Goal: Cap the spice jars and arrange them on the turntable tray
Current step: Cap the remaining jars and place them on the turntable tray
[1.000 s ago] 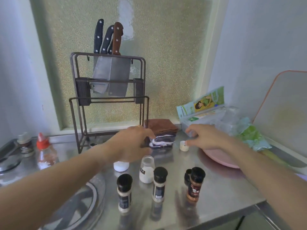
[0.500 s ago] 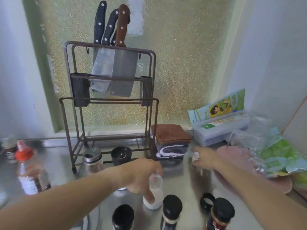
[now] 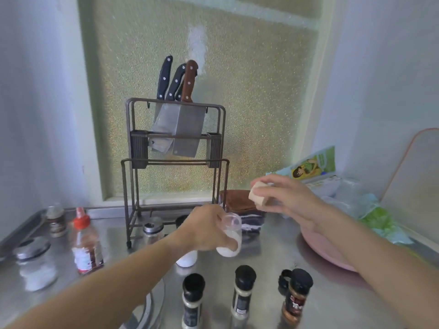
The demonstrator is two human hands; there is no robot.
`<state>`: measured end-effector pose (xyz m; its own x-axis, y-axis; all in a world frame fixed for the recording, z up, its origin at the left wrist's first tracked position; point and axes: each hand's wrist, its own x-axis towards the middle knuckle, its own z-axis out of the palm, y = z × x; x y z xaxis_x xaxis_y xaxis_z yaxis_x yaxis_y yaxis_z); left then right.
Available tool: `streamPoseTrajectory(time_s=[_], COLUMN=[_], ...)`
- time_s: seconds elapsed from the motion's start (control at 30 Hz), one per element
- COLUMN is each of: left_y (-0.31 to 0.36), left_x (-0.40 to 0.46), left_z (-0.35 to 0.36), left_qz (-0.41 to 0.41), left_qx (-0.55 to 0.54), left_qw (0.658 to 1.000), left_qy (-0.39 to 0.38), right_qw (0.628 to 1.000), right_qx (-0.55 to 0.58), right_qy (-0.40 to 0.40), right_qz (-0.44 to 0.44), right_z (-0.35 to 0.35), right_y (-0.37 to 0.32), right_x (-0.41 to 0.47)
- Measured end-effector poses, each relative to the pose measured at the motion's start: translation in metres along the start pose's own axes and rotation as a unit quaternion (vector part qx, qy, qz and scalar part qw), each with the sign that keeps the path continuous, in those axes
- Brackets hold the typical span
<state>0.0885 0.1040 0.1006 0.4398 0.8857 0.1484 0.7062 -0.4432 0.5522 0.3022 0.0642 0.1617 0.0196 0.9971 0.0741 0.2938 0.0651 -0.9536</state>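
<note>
Jar, clear with white powder in its lower part and its mouth uncapped, sits in the left hand, tilted and lifted off the counter; the fingers curl round its lower half, so the open top sticks out past them to the right. Up and to the right of it, apart from the jar, the right hand pinches a pale cap between thumb and fingertips. Nearer the camera 3 black-capped jars stand upright in a row on the counter, with a loose black cap just beside the rightmost. A pink plate lies at the right under the right forearm. Behind stands a knife rack.
</note>
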Motion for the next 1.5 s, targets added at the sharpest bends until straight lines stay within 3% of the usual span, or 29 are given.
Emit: streamPoseTrajectory(time_s=[0.13, 0.3, 0.43, 0.77, 0.93, 1.1, 1.23, 1.5], left_y=[0.020, 0.027, 0.026, 0.015, 0.010, 0.007, 0.008, 0.000], left_x=[-0.025, -0.057, -0.079, -0.132, -0.145, -0.149, -0.151, -0.151], left_z=[-0.018, -0.022, -0.022, -0.019, -0.022, -0.020, -0.027, -0.036], left_qz=[-0.007, 0.004, 0.006, 0.033, 0.035, 0.039, 0.053, 0.072], left_qx=[-0.157, -0.262, -0.267, -0.251, -0.271, -0.283, -0.312, -0.414], left_qw=[0.987, 0.964, 0.962, 0.965, 0.960, 0.956, 0.948, 0.907], left_qy=[0.046, 0.045, 0.057, 0.066, 0.059, 0.058, 0.041, -0.018], right_qw=[0.996, 0.973, 0.930, 0.867, 0.874, 0.840, 0.833, 0.847], right_qx=[-0.066, -0.216, -0.347, -0.466, -0.438, -0.499, -0.481, -0.420], right_qy=[0.036, -0.011, -0.063, -0.147, -0.188, -0.187, -0.239, -0.283], right_qz=[-0.054, -0.075, -0.103, -0.100, -0.097, -0.106, -0.134, -0.161], right_z=[0.021, 0.035, 0.039, 0.059, 0.063, 0.071, 0.073, 0.072], right_y=[-0.041, -0.067, -0.083, -0.104, -0.108, -0.115, -0.116, -0.120], right_x=[-0.034, -0.063, -0.073, -0.094, -0.100, -0.099, -0.097, -0.089])
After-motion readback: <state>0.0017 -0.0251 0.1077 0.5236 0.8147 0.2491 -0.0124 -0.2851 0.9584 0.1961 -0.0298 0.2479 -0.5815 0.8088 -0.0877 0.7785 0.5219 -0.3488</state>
